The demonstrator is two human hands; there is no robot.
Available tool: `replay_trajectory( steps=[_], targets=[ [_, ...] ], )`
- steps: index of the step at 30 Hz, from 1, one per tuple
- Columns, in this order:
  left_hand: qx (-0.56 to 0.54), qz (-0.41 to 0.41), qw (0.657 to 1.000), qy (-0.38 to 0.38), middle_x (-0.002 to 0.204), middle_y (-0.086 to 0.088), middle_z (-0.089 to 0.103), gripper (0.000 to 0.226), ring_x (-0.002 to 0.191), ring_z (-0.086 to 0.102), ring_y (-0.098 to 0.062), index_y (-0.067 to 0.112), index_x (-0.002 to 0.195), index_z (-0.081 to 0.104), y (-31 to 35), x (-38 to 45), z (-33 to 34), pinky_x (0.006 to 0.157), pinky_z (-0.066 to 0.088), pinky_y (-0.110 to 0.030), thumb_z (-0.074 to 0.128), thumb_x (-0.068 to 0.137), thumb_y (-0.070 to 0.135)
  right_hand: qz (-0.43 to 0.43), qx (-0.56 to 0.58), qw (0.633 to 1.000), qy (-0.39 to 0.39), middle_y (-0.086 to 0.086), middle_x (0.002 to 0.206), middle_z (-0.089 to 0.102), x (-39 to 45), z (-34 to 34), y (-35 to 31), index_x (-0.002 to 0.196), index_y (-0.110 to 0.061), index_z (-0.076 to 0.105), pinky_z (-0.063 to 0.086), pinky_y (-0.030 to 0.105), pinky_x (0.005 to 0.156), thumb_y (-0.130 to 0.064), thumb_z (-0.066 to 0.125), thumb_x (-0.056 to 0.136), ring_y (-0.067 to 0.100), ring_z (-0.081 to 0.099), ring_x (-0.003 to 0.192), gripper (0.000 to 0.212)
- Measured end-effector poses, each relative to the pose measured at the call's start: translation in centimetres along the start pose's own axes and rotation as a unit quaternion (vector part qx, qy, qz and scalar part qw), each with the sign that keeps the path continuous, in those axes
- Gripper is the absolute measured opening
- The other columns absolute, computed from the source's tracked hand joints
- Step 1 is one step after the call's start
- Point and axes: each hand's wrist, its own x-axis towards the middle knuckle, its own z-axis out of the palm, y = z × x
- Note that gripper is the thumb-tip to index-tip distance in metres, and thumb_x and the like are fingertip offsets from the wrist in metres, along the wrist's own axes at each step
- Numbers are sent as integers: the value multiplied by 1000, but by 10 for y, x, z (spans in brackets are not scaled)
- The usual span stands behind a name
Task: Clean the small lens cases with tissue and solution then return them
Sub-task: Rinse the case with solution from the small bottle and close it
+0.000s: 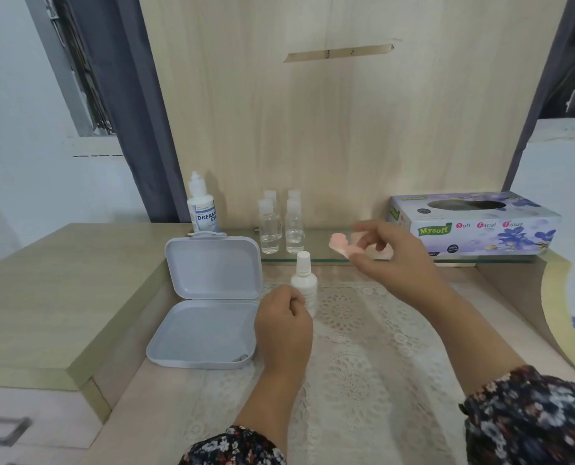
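Two hands work above a table (61, 297) covered in the middle by a lace mat (363, 347). Largest of the loose things is the tissue box (474, 226), lying on a glass shelf (313, 260) just behind and to the right of the right hand (390, 253). Next in size, the pale storage box (209, 303) sits with its lid thrown back, just left of the left hand (284, 327); a small dark item in its near right corner is too blurred to name. Behind that box, well beyond the left grip, stands a solution bottle (201, 208) with a white cap. Clear small bottles (281, 226) stand in a cluster on the shelf, between the two hands and farther back. A small white bottle (304, 283) stands upright on the mat, touching or just beyond the left fingers.

Smallest is the pink lens case (341, 245): the right grip pinches it at its right end, raised over the shelf edge, so that the case juts out to the left of the fingertips, blurred. The left grip is curled into a loose fist beside the white bottle; whether it holds anything cannot be told.
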Motion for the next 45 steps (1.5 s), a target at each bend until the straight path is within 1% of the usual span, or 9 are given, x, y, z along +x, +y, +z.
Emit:
replay_trajectory(
  steps=[3, 8, 11, 16, 27, 30, 35, 40, 45],
  targets=[
    [-8, 6, 1000, 11, 62, 6, 54, 18, 62, 50, -14, 13, 64, 55, -2, 1, 1, 54, 37, -23, 40, 73, 6, -9, -46, 999, 20, -14, 87, 62, 22, 10, -5, 118, -32, 59, 40, 25, 79, -35, 67, 84, 11, 50, 95, 35],
    [-13, 6, 1000, 19, 63, 6, 54, 19, 61, 49, -12, 13, 64, 56, -5, 3, 2, 54, 37, -22, 42, 72, 4, -19, -147, 987, 63, -13, 90, 65, 45, 38, 0, 122, -27, 58, 38, 35, 92, -41, 63, 88, 11, 45, 96, 37],
    [-12, 3, 1000, 24, 64, 7, 55, 19, 62, 51, -13, 12, 65, 57, -6, 5, 2, 54, 39, -25, 41, 72, 5, -22, -183, 981, 59, -13, 92, 66, 51, 52, 10, 123, -27, 58, 31, 33, 92, -38, 64, 84, 16, 48, 104, 42],
    [-6, 5, 1000, 25, 65, 7, 57, 19, 62, 51, -13, 11, 65, 58, -6, 6, 3, 55, 37, -21, 41, 72, 7, -27, -222, 973, 56, -12, 94, 66, 54, 64, 15, 124, -28, 57, 28, 32, 88, -38, 64, 82, 17, 47, 105, 44],
    [-6, 7, 1000, 27, 64, 6, 57, 19, 62, 51, -14, 11, 65, 58, -8, 6, 3, 54, 39, -23, 41, 72, 7, -17, -272, 962, 36, -13, 92, 66, 59, 71, 20, 123, -30, 57, 28, 35, 88, -46, 62, 81, 18, 47, 105, 45],
    [-3, 14, 999, 29, 63, 6, 56, 19, 61, 50, -13, 11, 64, 57, -7, 5, 3, 54, 36, -20, 41, 71, 6, -12, -281, 959, 30, -11, 96, 67, 59, 70, 20, 124, -29, 57, 29, 35, 87, -49, 62, 81, 19, 47, 107, 47],
    [-6, 10, 1000, 27, 63, 6, 56, 19, 61, 51, -14, 10, 64, 58, -8, 5, 3, 54, 39, -24, 40, 70, 6, -28, -307, 950, 44, -7, 113, 63, 55, 68, 20, 126, -28, 56, 31, 35, 90, -54, 60, 81, 20, 46, 113, 52],
    [-3, 15, 1000, 23, 63, 8, 55, 18, 61, 49, -12, 12, 64, 56, -7, 6, 3, 55, 37, -21, 41, 71, 5, -15, -343, 931, 122, 4, 111, 60, 49, 61, 27, 114, -19, 65, 33, 39, 86, -39, 60, 81, 28, 46, 107, 39],
    [4, 15, 1000, 18, 63, 6, 54, 18, 61, 49, -14, 14, 64, 55, -8, 5, 3, 54, 36, -22, 44, 72, 2, 7, -416, 902, 113, 9, 105, 58, 47, 58, 31, 103, -12, 70, 31, 39, 84, -41, 56, 83, 32, 46, 102, 38]
  ],
)
